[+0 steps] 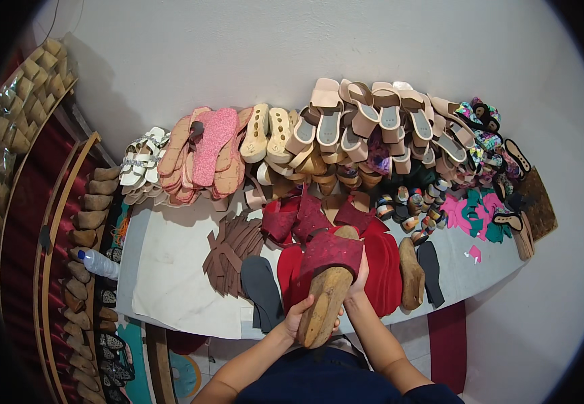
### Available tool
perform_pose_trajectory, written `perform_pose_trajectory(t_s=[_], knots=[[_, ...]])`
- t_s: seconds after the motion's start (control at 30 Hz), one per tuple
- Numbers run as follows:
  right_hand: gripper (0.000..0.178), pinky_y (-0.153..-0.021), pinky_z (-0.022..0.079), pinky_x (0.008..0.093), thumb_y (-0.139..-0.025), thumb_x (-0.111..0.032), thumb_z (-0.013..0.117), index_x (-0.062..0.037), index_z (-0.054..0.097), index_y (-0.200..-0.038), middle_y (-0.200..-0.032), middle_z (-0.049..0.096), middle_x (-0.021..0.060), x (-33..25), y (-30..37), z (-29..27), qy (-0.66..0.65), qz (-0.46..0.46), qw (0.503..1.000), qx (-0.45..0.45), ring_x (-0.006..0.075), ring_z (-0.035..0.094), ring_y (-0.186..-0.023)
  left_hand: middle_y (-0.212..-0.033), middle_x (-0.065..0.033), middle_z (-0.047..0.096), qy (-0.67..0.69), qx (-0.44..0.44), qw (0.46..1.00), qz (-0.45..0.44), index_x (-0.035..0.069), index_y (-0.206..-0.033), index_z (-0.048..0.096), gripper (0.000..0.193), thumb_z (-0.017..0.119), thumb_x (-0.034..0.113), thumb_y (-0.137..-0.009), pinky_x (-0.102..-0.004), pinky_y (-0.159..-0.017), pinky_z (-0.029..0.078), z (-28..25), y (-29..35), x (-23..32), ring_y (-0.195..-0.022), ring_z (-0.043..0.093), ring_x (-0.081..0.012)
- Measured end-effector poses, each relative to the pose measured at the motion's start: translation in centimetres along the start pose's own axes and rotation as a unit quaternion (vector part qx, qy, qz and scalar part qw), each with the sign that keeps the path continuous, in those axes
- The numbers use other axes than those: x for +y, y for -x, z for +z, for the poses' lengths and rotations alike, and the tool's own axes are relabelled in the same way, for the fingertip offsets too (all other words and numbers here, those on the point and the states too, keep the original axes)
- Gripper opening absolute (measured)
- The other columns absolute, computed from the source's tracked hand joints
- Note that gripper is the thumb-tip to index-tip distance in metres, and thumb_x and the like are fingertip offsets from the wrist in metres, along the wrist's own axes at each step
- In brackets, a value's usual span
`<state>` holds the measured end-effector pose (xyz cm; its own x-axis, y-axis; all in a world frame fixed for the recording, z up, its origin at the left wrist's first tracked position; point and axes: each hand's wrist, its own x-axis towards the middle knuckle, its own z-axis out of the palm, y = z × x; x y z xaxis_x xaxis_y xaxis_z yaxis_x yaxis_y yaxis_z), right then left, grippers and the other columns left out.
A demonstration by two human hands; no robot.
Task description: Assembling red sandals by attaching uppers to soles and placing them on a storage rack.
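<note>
A wooden shoe last (326,303) is held up between my hands over the front edge of the table. A dark red strap (332,256) with small speckles wraps around its upper part. My left hand (301,316) is closed round the lower end of the last. My right hand (359,276) grips its right side at the strap's edge. Bright red sole pieces (381,276) lie behind on the table. To the left is a stack of dark grey soles (262,289); to the right are another wooden last (410,276) and a grey sole piece (430,273).
Brown strips (231,256) lie in a pile on the white sheet (171,269). Pink and cork soles (214,145) and beige heeled sandals (329,118) are heaped along the wall. A rack of wooden lasts (93,202) and a plastic bottle (100,264) stand at the left.
</note>
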<state>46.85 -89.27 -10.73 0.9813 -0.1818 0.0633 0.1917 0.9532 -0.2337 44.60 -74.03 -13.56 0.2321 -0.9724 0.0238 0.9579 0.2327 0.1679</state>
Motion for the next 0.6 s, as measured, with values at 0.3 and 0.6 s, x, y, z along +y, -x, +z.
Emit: perform_pose_trajectory(t_s=[0.3,0.6], knots=[[0.052,-0.087,0.041,0.0377,-0.090,-0.044,0.023,-0.0037,0.047,-0.112,-0.107,0.055,0.0131,0.1,-0.3,0.2,-0.004,0.024,1.000,-0.016,0.0263,0.053,-0.097,-0.104,-0.0175,0.044,0.018,0.007,1.000,-0.018,0.007,-0.125,0.032,0.069,0.046,0.055,-0.078,-0.0413,-0.078,0.043,0.2,0.1,0.6,-0.086,0.049,-0.0283],[0.047,-0.095,0.028,0.0327,-0.092,-0.032,0.026,-0.0047,0.018,-0.130,-0.113,0.041,0.0102,-1.4,-0.5,-0.9,0.549,-0.219,0.799,0.110,0.0188,0.041,-0.106,-0.103,-0.0176,0.045,0.026,0.007,1.000,0.007,0.006,-0.126,0.032,0.070,0.046,0.055,-0.077,-0.0385,-0.075,0.038,-0.2,0.8,1.6,-0.084,0.048,-0.0275]])
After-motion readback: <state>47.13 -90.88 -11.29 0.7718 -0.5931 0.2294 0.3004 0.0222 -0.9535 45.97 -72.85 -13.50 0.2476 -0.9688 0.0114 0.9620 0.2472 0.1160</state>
